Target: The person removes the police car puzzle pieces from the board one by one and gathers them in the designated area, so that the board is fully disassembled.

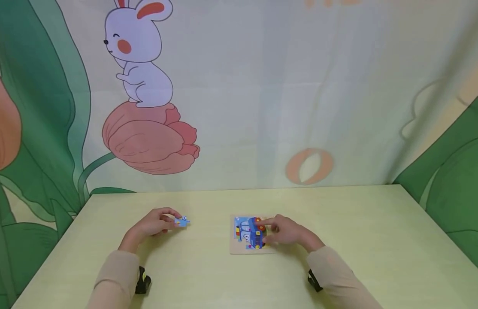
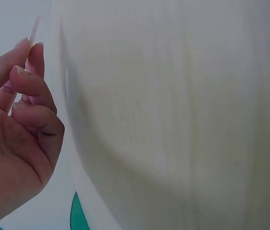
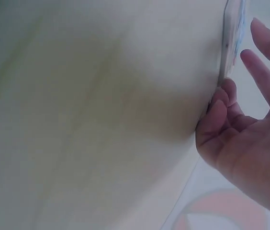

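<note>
A wooden jigsaw board (image 1: pixel 239 250) lies flat on the table, filled in part with a blue cartoon car picture (image 1: pixel 251 229). At its right side is my right hand (image 1: pixel 288 230), with a finger stretched over the picture. The right wrist view shows the other fingers of this hand (image 3: pixel 250 124) bent low against the board's edge (image 3: pixel 230 43). Left of the board, my left hand (image 1: pixel 155 223) pinches a light-blue puzzle piece (image 1: pixel 182 221) by its side. From the left wrist, that piece (image 2: pixel 35 29) appears edge-on between thumb and fingertips.
The pale yellow table (image 1: pixel 208 274) reaches back to a printed curtain (image 1: pixel 239 128) with a rabbit and flowers. Black straps (image 1: pixel 143 281) sit at the wrists.
</note>
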Demonstrator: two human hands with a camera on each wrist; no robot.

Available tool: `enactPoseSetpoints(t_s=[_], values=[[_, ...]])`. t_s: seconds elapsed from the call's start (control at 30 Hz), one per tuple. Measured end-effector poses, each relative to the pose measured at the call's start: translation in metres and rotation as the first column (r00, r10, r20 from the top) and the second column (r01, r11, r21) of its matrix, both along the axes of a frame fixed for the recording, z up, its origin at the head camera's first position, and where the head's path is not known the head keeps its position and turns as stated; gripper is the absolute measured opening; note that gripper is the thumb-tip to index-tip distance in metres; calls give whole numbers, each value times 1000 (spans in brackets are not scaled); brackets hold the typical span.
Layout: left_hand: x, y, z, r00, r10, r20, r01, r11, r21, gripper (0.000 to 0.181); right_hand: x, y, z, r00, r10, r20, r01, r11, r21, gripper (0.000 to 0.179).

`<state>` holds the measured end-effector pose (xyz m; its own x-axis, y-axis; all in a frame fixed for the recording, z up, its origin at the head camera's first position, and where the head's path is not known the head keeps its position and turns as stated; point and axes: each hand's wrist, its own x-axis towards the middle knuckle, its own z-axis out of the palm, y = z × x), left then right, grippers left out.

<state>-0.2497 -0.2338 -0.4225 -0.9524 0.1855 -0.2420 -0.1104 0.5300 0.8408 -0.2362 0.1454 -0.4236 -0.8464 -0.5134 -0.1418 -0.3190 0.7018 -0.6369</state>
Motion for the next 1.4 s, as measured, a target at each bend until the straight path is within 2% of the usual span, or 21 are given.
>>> enactPoseSetpoints(t_s=[0.23, 0.5, 0.63, 0.97, 1.23, 1.4], values=[[-4, -23, -7, 1000, -5, 9, 5, 998, -62, 26, 0, 8, -1, 1000, 24, -9, -24, 1000, 5, 48], [-2, -32, -2, 1000, -13, 16, 15, 995, -102, 30, 1, 4, 0, 1000, -16, 7, 16, 999, 48, 51], [-2, -33, -1, 1000, -11, 25, 15, 990, -137, 28, 2, 2, 2, 1000, -21, 0, 21, 997, 70, 51], [-6, -33, -2, 998, -34, 47, 39, 991, -125, 24, 1, 2, 1, 1000, -19, -15, 21, 996, 81, 51], [-7, -31, -4, 1000, -9, 16, 11, 988, -154, 27, 1, 1, -1, 999, -38, -12, 39, 994, 98, 51], [-2, -18, 0, 999, -16, -52, 7, 988, -154, 29, 0, 2, -2, 999, -33, -17, 35, 995, 91, 51]])
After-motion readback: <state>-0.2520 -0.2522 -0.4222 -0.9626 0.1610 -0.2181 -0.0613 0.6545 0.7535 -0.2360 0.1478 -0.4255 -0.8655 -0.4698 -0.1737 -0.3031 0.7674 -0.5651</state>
